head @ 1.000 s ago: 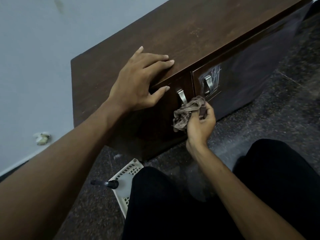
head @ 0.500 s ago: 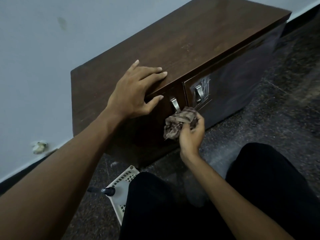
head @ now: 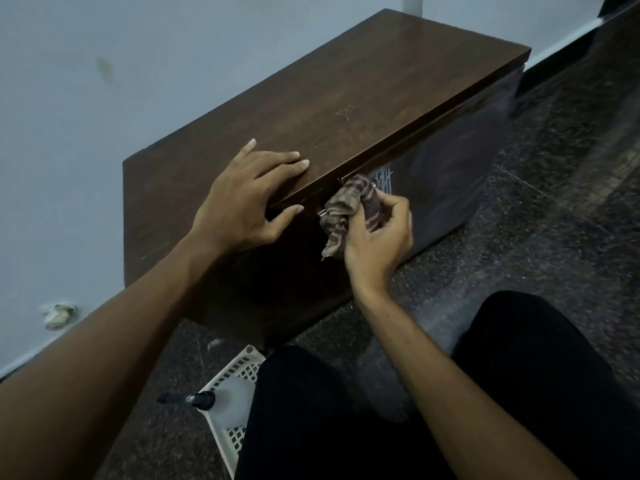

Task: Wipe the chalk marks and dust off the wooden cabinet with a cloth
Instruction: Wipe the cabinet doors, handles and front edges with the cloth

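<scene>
A low dark wooden cabinet [head: 346, 109] stands against the wall. White chalk marks [head: 384, 180] show on its front panel, and faint scratches of chalk lie on its top. My left hand [head: 246, 199] rests flat on the top's front edge, thumb hooked under the lip. My right hand [head: 377, 237] grips a crumpled striped brown cloth [head: 349, 206] against the front, just left of the chalk marks. The cloth covers the drawer handles almost fully.
A white plastic basket [head: 228, 400] with a dark-capped spray bottle [head: 194, 399] lies on the speckled floor [head: 540, 237] by my left knee. My black-trousered legs fill the lower right. A pale wall [head: 104, 98] runs behind the cabinet.
My right hand has lifted the cloth up the cabinet front, over the handles and next to the chalk marks. The camera has shifted, showing more of the top. The left hand stays put.
</scene>
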Demonstrator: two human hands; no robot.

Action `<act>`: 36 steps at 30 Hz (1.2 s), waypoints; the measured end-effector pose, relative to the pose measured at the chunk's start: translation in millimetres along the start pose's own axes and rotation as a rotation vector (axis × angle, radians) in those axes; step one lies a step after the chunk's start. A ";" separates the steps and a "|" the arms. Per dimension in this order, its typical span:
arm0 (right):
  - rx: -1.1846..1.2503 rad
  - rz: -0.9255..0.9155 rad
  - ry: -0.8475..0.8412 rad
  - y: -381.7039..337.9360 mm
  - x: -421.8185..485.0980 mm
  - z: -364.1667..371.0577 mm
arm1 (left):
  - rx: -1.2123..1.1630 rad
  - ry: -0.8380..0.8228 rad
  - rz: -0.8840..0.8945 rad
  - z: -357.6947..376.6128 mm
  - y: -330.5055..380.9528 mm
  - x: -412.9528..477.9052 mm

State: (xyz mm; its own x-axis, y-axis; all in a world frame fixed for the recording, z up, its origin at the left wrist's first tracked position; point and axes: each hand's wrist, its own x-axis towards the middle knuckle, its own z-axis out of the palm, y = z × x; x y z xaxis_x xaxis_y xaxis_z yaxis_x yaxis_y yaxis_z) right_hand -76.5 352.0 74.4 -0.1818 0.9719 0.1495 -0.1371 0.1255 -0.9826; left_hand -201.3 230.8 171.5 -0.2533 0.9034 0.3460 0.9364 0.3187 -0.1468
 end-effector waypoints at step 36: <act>-0.277 -0.035 -0.316 59.2 1.3 -29.3 | 0.346 -0.096 0.402 1.9 4.3 0.1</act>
State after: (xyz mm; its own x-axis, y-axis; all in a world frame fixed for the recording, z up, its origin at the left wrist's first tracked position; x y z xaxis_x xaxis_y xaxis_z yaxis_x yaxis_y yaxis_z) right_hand -56.4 366.6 13.2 -0.4776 0.8625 0.1676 0.1109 0.2484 -0.9623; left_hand -197.7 232.8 169.1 0.0720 0.9907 0.1157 0.8333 0.0040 -0.5528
